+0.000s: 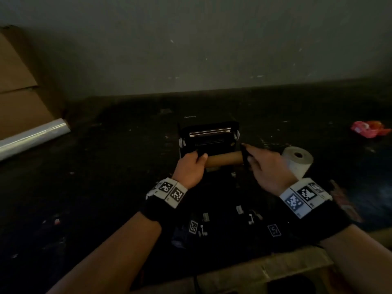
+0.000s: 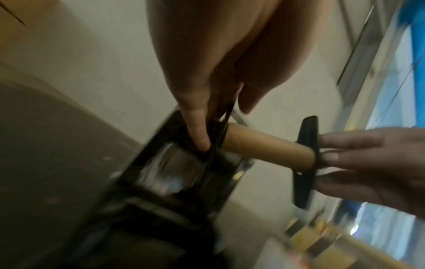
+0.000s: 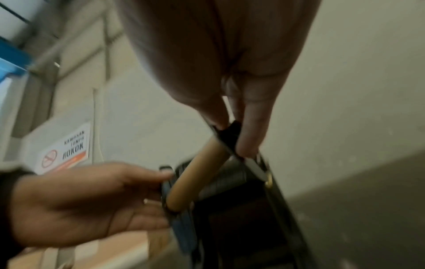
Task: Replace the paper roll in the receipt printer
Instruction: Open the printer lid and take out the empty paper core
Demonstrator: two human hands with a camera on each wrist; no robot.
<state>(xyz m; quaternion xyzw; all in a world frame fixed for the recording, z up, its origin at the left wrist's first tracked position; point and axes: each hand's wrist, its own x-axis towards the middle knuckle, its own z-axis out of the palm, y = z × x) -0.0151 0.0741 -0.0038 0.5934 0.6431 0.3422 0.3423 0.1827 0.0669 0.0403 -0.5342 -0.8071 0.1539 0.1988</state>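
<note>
A bare brown cardboard core [image 1: 224,159] is pinched by its black end flanges between left hand [image 1: 189,169] and right hand [image 1: 269,169], above the open black receipt printer [image 1: 209,136]; a white paper roll [image 1: 298,161] stands at 3 o'clock on the dark desk [image 1: 106,166].

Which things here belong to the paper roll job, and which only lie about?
For the job:
- receipt printer, open
- empty cardboard core, held by left hand and right hand
- new paper roll

Lying about:
- red wrapper
- plastic film roll
- cardboard box
</note>
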